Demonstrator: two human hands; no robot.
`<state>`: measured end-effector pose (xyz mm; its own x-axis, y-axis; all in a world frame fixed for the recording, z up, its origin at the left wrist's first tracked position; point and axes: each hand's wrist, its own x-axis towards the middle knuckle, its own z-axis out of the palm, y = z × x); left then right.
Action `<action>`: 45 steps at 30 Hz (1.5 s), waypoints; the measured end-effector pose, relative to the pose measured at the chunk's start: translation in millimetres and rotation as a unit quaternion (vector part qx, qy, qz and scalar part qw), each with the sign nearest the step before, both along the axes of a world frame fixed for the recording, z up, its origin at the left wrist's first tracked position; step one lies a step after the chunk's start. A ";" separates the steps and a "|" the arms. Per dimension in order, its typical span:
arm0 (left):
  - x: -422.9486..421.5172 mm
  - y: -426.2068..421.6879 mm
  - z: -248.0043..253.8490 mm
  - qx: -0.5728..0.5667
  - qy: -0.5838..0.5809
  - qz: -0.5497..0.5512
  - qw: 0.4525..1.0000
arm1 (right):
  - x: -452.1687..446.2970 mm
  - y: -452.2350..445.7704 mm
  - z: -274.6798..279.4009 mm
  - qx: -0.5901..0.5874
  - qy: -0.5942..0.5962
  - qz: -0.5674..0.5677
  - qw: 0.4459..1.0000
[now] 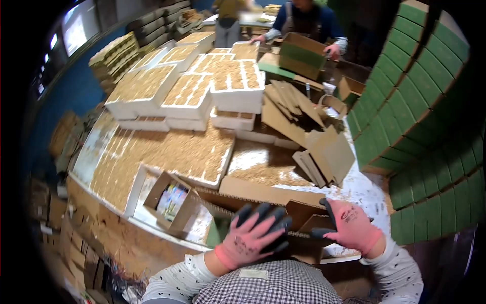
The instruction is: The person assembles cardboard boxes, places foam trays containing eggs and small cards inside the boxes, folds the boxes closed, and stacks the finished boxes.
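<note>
An open cardboard box (pixel 263 195), brown inside with raised flaps, is right in front of my body. My left hand (pixel 250 238), in a pink glove with dark fingertips, lies over its near edge with the fingers spread. At the box's right end, my right hand (pixel 352 225), gloved the same way, grips the cardboard edge between thumb and fingers. Part of the box's near side is hidden by my hands and checked apron. Left of it, a smaller open box (pixel 169 200) holds colourful printed pieces that I cannot make out.
White foam trays (pixel 238 99) filled with tan material are stacked at the back left. Flat cardboard pieces (pixel 329 154) lean on the table to the right. Green boxes (pixel 405 96) form a tall stack along the right. Across the table, a co-worker (pixel 306 25) handles another box (pixel 302 55).
</note>
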<state>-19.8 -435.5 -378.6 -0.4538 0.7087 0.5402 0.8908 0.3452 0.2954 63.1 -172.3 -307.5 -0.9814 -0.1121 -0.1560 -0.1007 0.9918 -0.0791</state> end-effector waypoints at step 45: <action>-252.9 104.1 -81.4 0.390 -0.563 0.164 0.710 | -11.5 21.4 -88.3 0.000 0.016 0.083 0.996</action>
<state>-272.7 -331.4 -460.0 -0.9807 0.1501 -0.1254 -0.1519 -0.1800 0.9719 51.6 -150.9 -395.8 -0.9535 -0.2741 -0.1251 -0.2666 0.9610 -0.0732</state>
